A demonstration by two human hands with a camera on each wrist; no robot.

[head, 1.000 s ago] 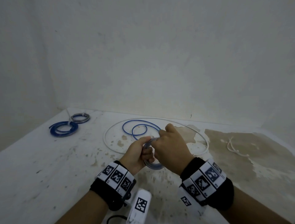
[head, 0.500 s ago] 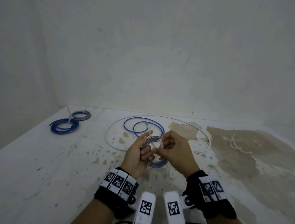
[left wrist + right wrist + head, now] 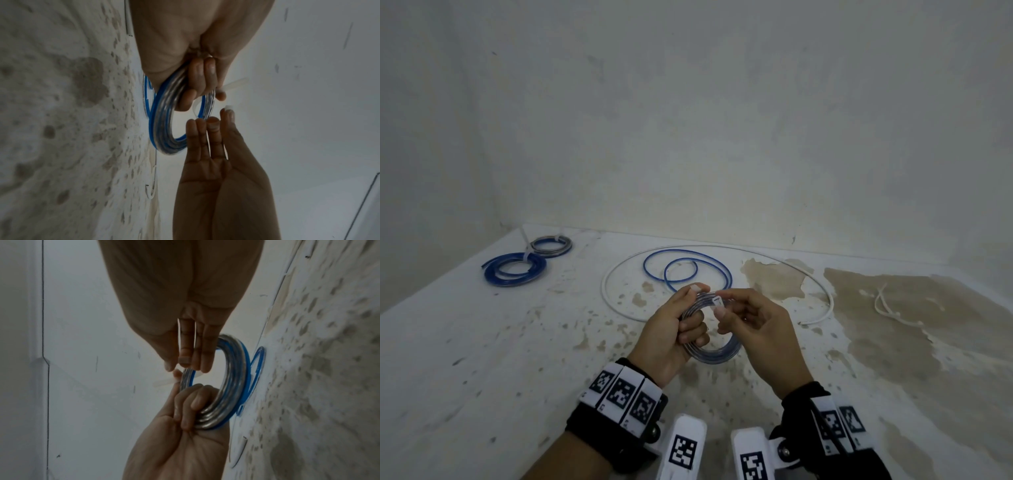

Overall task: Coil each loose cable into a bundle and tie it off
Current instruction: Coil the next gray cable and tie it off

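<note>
A coil of clear, silver-and-blue cable [image 3: 722, 353] hangs above the stained table, with my left hand [image 3: 671, 329] curled round its left side. A white cable tie [image 3: 717, 302] wraps the top of the coil. My right hand [image 3: 753, 329] pinches the tie's head between thumb and forefinger, just right of the left thumb. In the left wrist view the left fingers [image 3: 197, 84] wrap the coil [image 3: 162, 123], and the tie's tail [image 3: 236, 82] sticks out beside them. The right wrist view shows the right fingers [image 3: 185, 350] on the tie above the coil [image 3: 232, 386].
Two tied bundles lie at the back left, one blue [image 3: 515, 269] and one grey [image 3: 551, 245]. A loose blue cable [image 3: 681, 270] and a long loose white cable [image 3: 604, 291] curve on the table beyond my hands. Spare white ties [image 3: 887, 308] lie right. Walls close the back and left.
My right hand has come off the top of the coil and turned, and it now pinches the tie's head. The left hand keeps its grip on the coil.
</note>
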